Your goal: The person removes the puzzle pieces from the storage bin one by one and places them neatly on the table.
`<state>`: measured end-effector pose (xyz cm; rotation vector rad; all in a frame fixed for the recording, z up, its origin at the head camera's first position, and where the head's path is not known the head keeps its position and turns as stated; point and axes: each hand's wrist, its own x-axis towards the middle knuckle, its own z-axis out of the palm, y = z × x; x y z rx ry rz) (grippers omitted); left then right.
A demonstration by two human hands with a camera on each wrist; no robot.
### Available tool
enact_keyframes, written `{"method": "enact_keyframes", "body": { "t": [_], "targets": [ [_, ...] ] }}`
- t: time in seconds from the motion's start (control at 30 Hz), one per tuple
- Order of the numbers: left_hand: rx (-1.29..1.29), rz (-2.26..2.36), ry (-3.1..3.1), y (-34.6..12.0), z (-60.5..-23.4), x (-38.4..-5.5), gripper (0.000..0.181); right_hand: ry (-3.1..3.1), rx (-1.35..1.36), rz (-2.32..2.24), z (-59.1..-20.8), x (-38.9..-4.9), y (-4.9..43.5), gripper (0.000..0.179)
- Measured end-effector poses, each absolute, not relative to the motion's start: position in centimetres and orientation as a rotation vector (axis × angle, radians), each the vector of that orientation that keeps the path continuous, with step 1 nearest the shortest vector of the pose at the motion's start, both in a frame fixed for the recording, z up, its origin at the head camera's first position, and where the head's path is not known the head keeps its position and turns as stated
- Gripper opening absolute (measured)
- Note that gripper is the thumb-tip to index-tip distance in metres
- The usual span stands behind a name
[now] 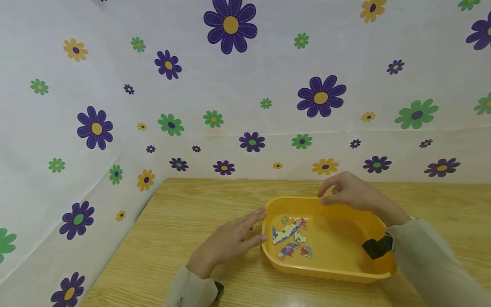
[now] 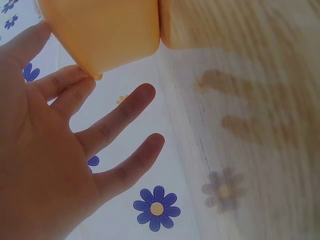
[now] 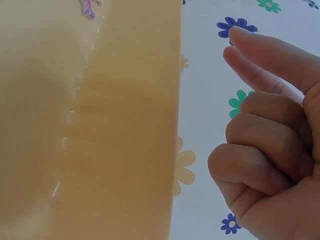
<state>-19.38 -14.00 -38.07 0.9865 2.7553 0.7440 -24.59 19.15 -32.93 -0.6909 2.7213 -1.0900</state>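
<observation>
A yellow plastic tray point(image 1: 326, 271) rests on the table. At its left end lie several small flat printed pieces with irregular outlines, among them a long cream-and-blue piece point(image 1: 285, 233), a purple one point(image 1: 288, 250) and a red-and-blue one point(image 1: 306, 251). My left hand point(image 1: 228, 241) touches the tray's left wall from outside, fingers extended; the left wrist view shows fingertips against the rim. Beyond the far rim is my right hand point(image 1: 347, 192), three fingers folded inward, index and thumb reaching out with a gap between them. Nothing shows in it in the right wrist view.
A wooden table point(image 1: 184, 213) stands against a white cloth point(image 1: 268, 64) printed with purple, green and yellow flowers, which hangs behind and on the left. A black strap device point(image 1: 377, 246) on my right wrist hangs over the tray's right end.
</observation>
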Motion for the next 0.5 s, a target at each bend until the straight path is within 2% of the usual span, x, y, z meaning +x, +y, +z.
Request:
{"method": "enact_keyframes", "body": {
  "t": [0.5],
  "targets": [
    [0.991,0.728,2.759,-14.1,-38.0,-19.4,0.061,2.572,-0.792,-1.079,-34.9,-24.8,17.6,0.014]
  ]
}}
